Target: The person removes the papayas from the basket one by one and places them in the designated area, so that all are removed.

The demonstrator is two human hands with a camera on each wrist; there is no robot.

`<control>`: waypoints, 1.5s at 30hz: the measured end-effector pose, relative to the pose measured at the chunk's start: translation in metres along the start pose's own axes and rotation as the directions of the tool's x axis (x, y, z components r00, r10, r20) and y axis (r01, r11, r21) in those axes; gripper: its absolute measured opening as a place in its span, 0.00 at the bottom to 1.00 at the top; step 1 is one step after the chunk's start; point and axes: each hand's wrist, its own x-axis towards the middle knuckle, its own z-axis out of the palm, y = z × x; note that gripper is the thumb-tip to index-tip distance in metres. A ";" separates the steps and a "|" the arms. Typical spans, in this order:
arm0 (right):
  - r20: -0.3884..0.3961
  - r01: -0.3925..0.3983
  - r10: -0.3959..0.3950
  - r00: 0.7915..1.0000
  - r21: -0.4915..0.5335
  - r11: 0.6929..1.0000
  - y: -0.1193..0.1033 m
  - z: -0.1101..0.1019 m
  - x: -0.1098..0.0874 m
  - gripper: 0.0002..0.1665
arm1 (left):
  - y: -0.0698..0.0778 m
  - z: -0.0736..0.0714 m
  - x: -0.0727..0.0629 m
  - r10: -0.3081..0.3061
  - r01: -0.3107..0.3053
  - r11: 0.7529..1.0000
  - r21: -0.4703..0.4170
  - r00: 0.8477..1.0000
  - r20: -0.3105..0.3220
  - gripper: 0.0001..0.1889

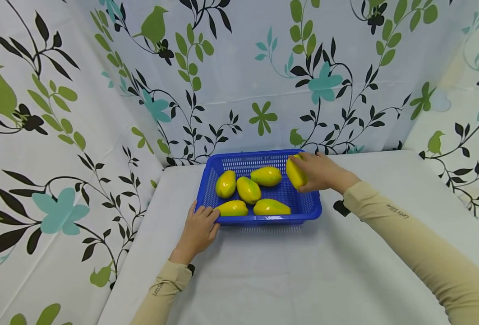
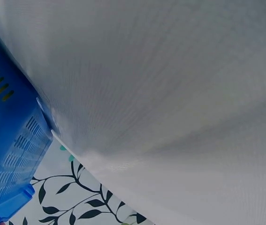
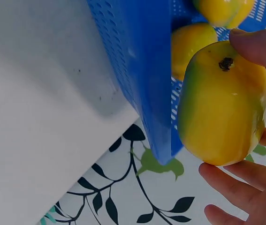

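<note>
A yellow mango [image 3: 224, 105] with a greenish side and a dark stem scar is held in my right hand [image 1: 318, 171], thumb on one side and fingers on the other. In the head view it is over the right end of a blue plastic basket [image 1: 260, 220]. Several more yellow mangoes [image 1: 248, 190] lie inside the basket. My left hand [image 1: 199, 228] grips the basket's rim at the front left corner, its fingers bent over the edge. The left wrist view shows mostly tablecloth and the basket's perforated side [image 2: 22, 154], with hardly any of the hand.
The basket stands on a white-covered table [image 1: 255, 275], near its back edge. Behind and at both sides hangs a white cloth [image 1: 231, 90] printed with leaves, birds and flowers. A dark strap [image 1: 341, 208] shows by the right wrist.
</note>
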 end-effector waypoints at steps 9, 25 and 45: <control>-0.028 -0.053 0.055 0.998 0.048 0.997 0.012 -0.010 -0.010 0.57 | -0.001 -0.001 -0.001 0.005 -0.005 1.000 0.014 1.000 -0.007 0.09; -0.050 -0.175 0.188 0.981 0.199 0.964 0.056 -0.011 -0.032 0.59 | -0.005 -0.004 -0.001 -0.010 0.010 0.999 0.032 1.000 0.023 0.09; -0.002 -0.255 0.284 0.959 0.433 0.864 0.086 0.059 -0.032 0.62 | -0.001 0.002 0.000 0.002 -0.002 1.000 0.020 1.000 -0.011 0.08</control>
